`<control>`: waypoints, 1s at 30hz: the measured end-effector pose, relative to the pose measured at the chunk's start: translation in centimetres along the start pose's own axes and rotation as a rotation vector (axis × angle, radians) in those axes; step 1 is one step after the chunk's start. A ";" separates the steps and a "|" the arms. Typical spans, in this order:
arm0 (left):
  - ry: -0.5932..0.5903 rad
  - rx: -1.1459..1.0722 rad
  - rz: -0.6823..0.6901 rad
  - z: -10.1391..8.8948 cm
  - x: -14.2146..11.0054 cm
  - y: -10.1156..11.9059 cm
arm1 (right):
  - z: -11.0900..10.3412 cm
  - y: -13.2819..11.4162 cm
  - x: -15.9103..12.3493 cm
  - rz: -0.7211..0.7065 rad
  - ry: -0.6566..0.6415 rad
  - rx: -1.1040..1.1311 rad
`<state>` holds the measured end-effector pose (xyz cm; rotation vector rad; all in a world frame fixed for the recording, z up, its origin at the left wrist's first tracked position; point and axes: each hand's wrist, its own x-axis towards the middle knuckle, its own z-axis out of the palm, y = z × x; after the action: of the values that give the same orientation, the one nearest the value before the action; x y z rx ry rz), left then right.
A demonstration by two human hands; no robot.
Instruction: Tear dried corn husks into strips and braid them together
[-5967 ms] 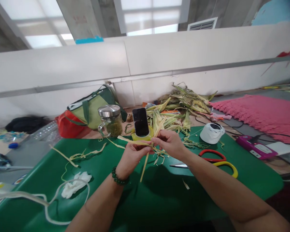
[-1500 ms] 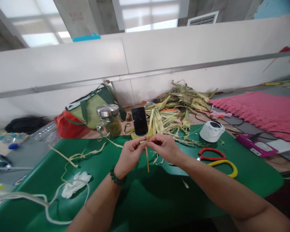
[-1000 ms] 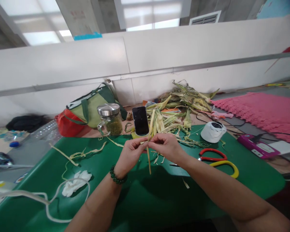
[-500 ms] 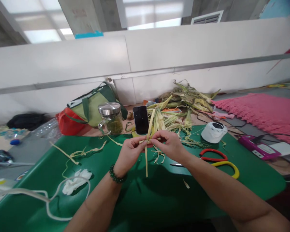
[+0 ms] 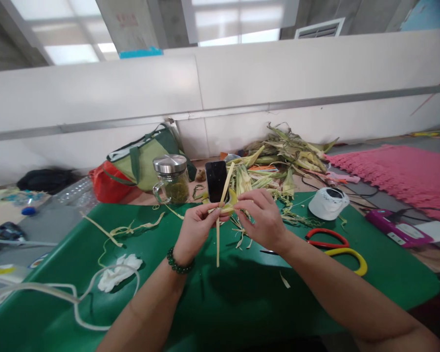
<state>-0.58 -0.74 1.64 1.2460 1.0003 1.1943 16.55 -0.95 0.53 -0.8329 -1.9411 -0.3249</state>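
Observation:
My left hand (image 5: 200,225) is closed, pinching pale yellow corn husk strips where they cross in front of the phone. One narrow husk strip (image 5: 217,244) runs down below the fingertips, and its upper part slants up past the phone (image 5: 216,182). My right hand (image 5: 262,217) is at the right end of a crosswise husk piece (image 5: 227,208), thumb and forefinger around that end; the exact contact is small and hard to see. Thin husk shreds (image 5: 239,238) lie on the green board (image 5: 249,313) just below. Scissors (image 5: 328,238) with one red and one yellow handle lie partly under my right forearm.
Behind the phone is a heap of corn husks (image 5: 289,149). A lidded glass mug (image 5: 172,183) and a green bag (image 5: 143,164) stand left of it. A white roll (image 5: 328,203) and a purple power strip (image 5: 398,228) are right. A white cable (image 5: 77,308) loops over crumpled tissue (image 5: 119,274).
My right hand has shifted right, away from my left fingertips, and its fingers have loosened. The crosswise husk piece between the hands now shows. Earlier both hands pinched close together at the crossing.

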 end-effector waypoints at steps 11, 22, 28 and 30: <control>-0.027 0.206 0.093 0.4 -0.2 -0.3 | 1.2 -1.7 -0.6 -0.248 -0.127 -0.035; -0.156 0.108 -0.055 0.2 -0.4 0.2 | 1.6 -0.5 -0.7 0.261 -0.028 0.458; -0.242 0.130 -0.107 0.1 -0.4 0.4 | 0.9 -0.7 -0.2 0.479 -0.144 0.468; -0.259 0.132 -0.117 0.0 -0.4 0.3 | 0.8 -0.6 -0.1 0.488 -0.156 0.471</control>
<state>-0.65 -1.14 1.96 1.3862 0.9552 0.8632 15.61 -1.03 0.08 -0.9919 -1.7740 0.4827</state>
